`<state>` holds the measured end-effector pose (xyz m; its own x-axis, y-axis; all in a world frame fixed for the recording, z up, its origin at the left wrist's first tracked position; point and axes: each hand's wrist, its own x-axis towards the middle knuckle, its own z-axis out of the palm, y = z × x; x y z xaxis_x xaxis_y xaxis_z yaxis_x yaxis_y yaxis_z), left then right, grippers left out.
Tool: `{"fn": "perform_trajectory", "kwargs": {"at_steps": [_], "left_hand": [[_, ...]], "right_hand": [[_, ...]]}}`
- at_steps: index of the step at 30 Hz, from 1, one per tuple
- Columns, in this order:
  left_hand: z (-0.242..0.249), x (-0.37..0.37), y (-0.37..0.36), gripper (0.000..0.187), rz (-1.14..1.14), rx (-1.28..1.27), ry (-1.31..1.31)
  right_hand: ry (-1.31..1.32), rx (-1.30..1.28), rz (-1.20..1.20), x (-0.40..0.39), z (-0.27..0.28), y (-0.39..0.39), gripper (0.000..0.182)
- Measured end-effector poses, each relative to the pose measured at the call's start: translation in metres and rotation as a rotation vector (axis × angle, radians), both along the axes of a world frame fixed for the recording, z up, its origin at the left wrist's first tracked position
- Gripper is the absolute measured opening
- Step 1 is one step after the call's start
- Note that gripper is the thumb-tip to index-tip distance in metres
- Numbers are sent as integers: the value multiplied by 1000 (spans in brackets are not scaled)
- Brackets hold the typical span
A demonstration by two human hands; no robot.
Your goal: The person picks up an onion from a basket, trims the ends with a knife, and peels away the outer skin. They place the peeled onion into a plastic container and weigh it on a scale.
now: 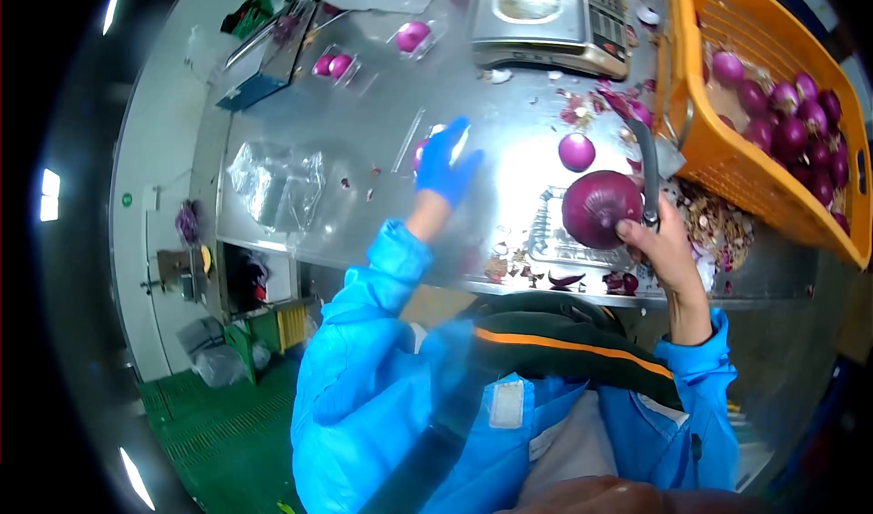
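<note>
My left hand [446,166], in a blue glove, is over the steel table with its fingers spread, beside a small purple onion [420,155] in a clear tray that it partly covers. My right hand [662,241] is bare, its thumb against a large red onion [600,209]; its other fingers are mostly hidden. A curved dark-handled tool [648,164] rises from the same hand. Under the large onion lies a clear plastic tray [547,232]. A smaller purple onion [576,152] sits just above it on the table.
An orange crate [727,164] of onions stands at the right, with peelings [718,227] by it. A scale [546,23] is at the back. Packed onions [412,36], clear plastic bags [277,186] and a blue-edged box [259,68] are on the left side.
</note>
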<state>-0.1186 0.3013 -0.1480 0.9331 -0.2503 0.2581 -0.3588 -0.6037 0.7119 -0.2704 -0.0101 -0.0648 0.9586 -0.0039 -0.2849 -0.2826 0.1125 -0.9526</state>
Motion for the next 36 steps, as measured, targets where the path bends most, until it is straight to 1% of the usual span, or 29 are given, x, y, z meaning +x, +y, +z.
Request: {"fn": "perform_trajectory", "kwargs": {"at_steps": [1,3,4,5,8,9,10,11,12,13,14,16,17,18,19,21,22,23,24,25,26,27,29,30,32,34,35,36], "left_hand": [[-5,17,25,55,83,326,-19],[-27,51,57,59,71,448,208],[-24,65,63,60,59,506,320],[-21,80,64,63,-31,665,429],[-53,99,85,62,-209,718,212],[-49,107,82,61,-264,735,346],[-46,113,83,57,-331,676,383],[-45,119,86,53,-399,614,424],[-48,123,90,49,-467,549,464],[-57,118,95,30,-511,450,303],[-64,111,99,26,-483,399,251],[-57,90,94,20,-425,301,148],[-56,81,90,17,-369,379,160],[-65,75,95,16,-349,387,111],[-74,69,99,15,-329,394,63],[-86,52,108,14,-300,370,27],[-80,44,109,15,-250,313,10],[-74,38,110,17,-200,258,-11],[-75,32,117,34,-197,271,81],[-76,27,123,56,-191,288,171],[-79,24,122,62,-165,346,258],[-79,25,118,68,-138,406,329],[-62,35,111,83,-102,497,412],[-68,41,112,76,-136,532,402],[-90,50,116,71,-236,622,462],[-71,45,122,64,-222,494,393],[-86,39,132,57,-247,347,233],[-92,35,137,54,-273,188,140]], "right_hand": [[-48,-86,28,16,5,11,65],[-66,-145,94,49,7,31,63],[-97,-195,96,65,5,44,64],[-99,-206,118,79,3,56,63],[-103,-296,184,124,-17,86,61],[-95,-378,213,138,-19,96,63],[-80,-458,244,152,-23,107,65],[-98,-479,248,165,-31,117,68],[-134,-584,268,175,-32,128,71],[-154,-664,275,186,-38,138,72],[-176,-742,279,195,-45,148,73],[-218,-837,294,209,-51,170,69],[-257,-867,299,214,-57,181,67],[-298,-898,303,219,-65,192,65],[-341,-987,296,221,-79,202,64],[-356,-1121,360,218,-95,218,65],[-359,-1176,410,216,-98,223,65],[-363,-1207,449,211,-96,226,59],[-334,-1199,470,211,-98,225,56],[-307,-1192,489,211,-99,221,53],[-289,-1187,498,214,-99,217,49],[-287,-1195,466,213,-94,216,41],[-265,-1180,468,212,-110,208,40],[-244,-1164,470,211,-119,206,40],[-239,-1150,445,206,-123,203,41],[-153,-1118,498,207,-114,202,43],[-211,-1138,490,204,-118,199,44],[-214,-1117,489,204,-117,198,44]]}}
